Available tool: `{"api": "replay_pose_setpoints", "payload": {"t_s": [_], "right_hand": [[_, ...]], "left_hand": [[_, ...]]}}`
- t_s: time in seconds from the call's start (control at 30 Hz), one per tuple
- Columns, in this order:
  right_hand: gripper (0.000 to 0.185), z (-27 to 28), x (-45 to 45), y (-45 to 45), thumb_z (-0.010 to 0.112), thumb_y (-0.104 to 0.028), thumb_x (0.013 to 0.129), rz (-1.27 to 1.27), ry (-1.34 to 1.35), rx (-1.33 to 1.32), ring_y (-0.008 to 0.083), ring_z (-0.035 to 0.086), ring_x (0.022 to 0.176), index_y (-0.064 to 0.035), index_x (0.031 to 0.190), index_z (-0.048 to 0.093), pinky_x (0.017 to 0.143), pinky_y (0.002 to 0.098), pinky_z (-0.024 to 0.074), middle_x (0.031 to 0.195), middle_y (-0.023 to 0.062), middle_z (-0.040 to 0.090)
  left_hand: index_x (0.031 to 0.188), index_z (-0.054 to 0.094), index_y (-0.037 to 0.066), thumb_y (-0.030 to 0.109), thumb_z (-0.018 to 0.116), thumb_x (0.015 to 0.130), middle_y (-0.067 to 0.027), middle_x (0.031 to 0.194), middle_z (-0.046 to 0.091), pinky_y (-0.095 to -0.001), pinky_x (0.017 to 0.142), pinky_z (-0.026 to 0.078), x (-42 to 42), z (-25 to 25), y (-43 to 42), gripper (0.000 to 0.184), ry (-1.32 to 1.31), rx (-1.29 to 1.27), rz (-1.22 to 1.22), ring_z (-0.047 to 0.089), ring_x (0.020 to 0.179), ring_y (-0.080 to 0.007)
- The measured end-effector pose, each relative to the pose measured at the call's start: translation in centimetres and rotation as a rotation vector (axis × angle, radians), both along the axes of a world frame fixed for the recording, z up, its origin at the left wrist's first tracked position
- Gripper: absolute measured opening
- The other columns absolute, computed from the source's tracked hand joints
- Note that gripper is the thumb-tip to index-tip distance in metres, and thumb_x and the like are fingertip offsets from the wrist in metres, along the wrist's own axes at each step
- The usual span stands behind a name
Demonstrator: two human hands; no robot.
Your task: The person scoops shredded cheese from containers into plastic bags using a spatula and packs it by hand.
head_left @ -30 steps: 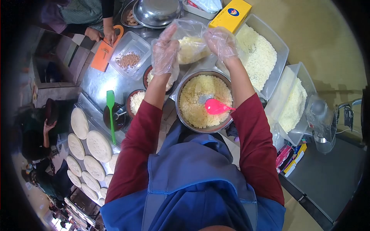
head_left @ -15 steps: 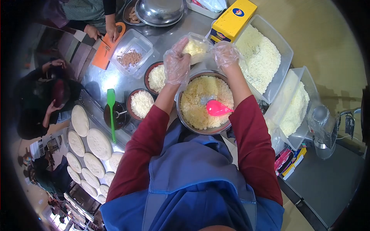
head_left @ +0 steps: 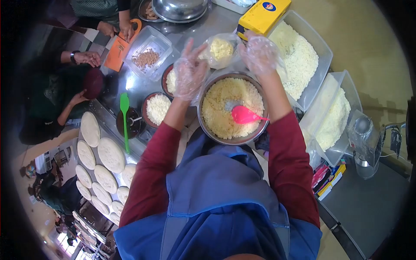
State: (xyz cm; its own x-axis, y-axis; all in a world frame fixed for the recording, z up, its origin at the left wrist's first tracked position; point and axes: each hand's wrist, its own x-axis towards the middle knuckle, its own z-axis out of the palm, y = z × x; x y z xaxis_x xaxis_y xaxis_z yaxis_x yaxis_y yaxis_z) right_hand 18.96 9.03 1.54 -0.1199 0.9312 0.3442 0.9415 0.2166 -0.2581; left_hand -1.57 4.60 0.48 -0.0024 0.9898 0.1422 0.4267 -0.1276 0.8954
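Note:
My left hand (head_left: pixel 190 73), in a clear plastic glove, is open with its fingers spread beside a clear plastic bag (head_left: pixel 232 60) holding a pale yellow crumbly lump (head_left: pixel 221 49). On the bag's other side is my right hand (head_left: pixel 260 54), also gloved, its fingers stretched toward the lower corner of a yellow box (head_left: pixel 264 17); whether they touch it is unclear. Below both hands stands a round metal pot (head_left: pixel 200 121) of pale grated food (head_left: pixel 221 93). A pink spatula (head_left: pixel 245 115) lies in it, its handle over the rim.
Two bowls of white gratings, a small one (head_left: pixel 157 109) among them, sit left, near a green spatula (head_left: pixel 125 108). Plastic bins (head_left: pixel 323 82) of gratings stand right. Flat dough rounds (head_left: pixel 110 155) lie lower left. A co-worker's hands (head_left: pixel 125 30) are at an orange board (head_left: pixel 116 54).
My left hand has let go of the yellow lump and its fingers have spread. My right hand has moved up toward the yellow box. At left, another person's hand and dark red bowl have shifted closer.

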Motion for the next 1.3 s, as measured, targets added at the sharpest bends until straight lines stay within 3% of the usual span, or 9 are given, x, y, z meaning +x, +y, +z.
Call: {"api": "replay_pose_setpoints", "payload": {"t_s": [0.1,0.27,0.33,0.43,0.57,0.9,0.97,1.03,1.3], "right_hand": [[0.025,2.3,1.3,-6.3,0.059,-0.027,0.085,-0.05,0.011,-0.253,0.0347,0.063,0.085,-0.0065,0.099,0.062,0.075,0.0447,0.0491,0.087,0.0146,0.066],[0.015,-5.2,5.2,-17.9,0.057,-0.024,0.085,0.047,-0.152,-0.058,0.0305,0.058,0.089,-0.0092,0.089,0.059,0.077,0.0431,0.0452,0.089,0.0135,0.061],[0.015,-6.5,5.3,-19.5,0.055,-0.02,0.082,-0.036,-0.295,-0.538,0.0314,0.056,0.093,-0.008,0.09,0.059,0.08,0.0434,0.0427,0.093,0.0132,0.061],[0.02,-7.8,4.8,-21.0,0.054,-0.018,0.079,0.036,-0.418,-0.516,0.0295,0.057,0.09,-0.006,0.095,0.058,0.079,0.0409,0.0428,0.09,0.013,0.061],[0.023,-9.3,5.2,-21.5,0.05,-0.017,0.083,0.072,-0.161,-0.506,0.0284,0.058,0.091,-0.0037,0.1,0.056,0.078,0.0406,0.0451,0.09,0.0131,0.062],[0.027,-7.4,0.5,-15.3,0.045,-0.017,0.089,0.059,-0.179,-0.532,0.0286,0.063,0.088,-0.0029,0.109,0.056,0.078,0.0403,0.0517,0.096,0.014,0.064],[0.022,-9.1,0.5,-18.4,0.053,-0.016,0.081,0.275,-0.079,-0.165,0.0282,0.061,0.075,-0.0022,0.097,0.06,0.061,0.0418,0.0488,0.083,0.0144,0.06],[0.021,-9.3,2.8,-19.8,0.053,-0.014,0.081,0.387,-0.382,-0.273,0.0295,0.06,0.076,-0.0026,0.097,0.06,0.065,0.0423,0.0487,0.084,0.0148,0.06],[0.017,-7.5,6.4,-22.6,0.059,-0.014,0.079,0.363,-0.308,-0.278,0.0301,0.061,0.08,-0.0078,0.094,0.063,0.069,0.0423,0.0492,0.082,0.0119,0.061]], "left_hand": [[0.117,0.061,0.003,0.008,0.056,0.084,-0.0137,0.108,0.066,-0.0295,0.067,0.051,-2.1,1.2,-2.4,0.033,0.175,0.23,0.023,0.063,0.071,-0.0154],[0.09,0.067,-0.002,0.019,0.058,0.083,-0.02,0.078,0.066,-0.0351,0.066,0.05,-4.5,1.0,-8.3,0.023,0.362,-0.349,-0.245,0.065,0.069,-0.0258],[0.092,0.066,-0.003,0.023,0.057,0.085,-0.0188,0.075,0.065,-0.0371,0.065,0.05,-5.1,-0.6,-10.1,0.029,0.368,-0.447,-0.261,0.064,0.067,-0.0267],[0.086,0.064,-0.005,0.029,0.055,0.086,-0.0166,0.068,0.062,-0.0384,0.063,0.049,-5.6,-3.7,-11.9,0.035,0.373,-0.494,-0.292,0.062,0.065,-0.0263],[0.079,0.059,-0.006,0.028,0.054,0.088,-0.0152,0.063,0.058,-0.0368,0.057,0.047,-3.6,-3.0,-13.3,0.036,0.154,-0.728,-0.342,0.062,0.058,-0.0235],[0.097,0.057,-0.001,0.021,0.046,0.095,-0.0056,0.072,0.059,-0.0272,0.05,0.049,-3.2,-6.1,-14.7,0.025,0.08,-0.758,-0.242,0.063,0.058,-0.0148],[0.098,0.056,-0.001,0.02,0.047,0.095,-0.0058,0.073,0.059,-0.0268,0.049,0.049,-3.5,-7.6,-14.9,0.023,0.026,-0.78,-0.227,0.063,0.058,-0.0147],[0.107,0.051,-0.008,0.017,0.048,0.088,-0.0203,0.08,0.064,-0.0371,0.059,0.052,-3.8,-9.2,-15.2,0.031,0.167,-0.631,-0.142,0.067,0.062,-0.0263],[0.128,0.047,0.002,0.013,0.048,0.093,-0.0078,0.085,0.062,-0.0262,0.051,0.05,-1.9,-5.3,-16.1,0.036,-0.035,-0.653,-0.079,0.061,0.06,-0.0121]]}}
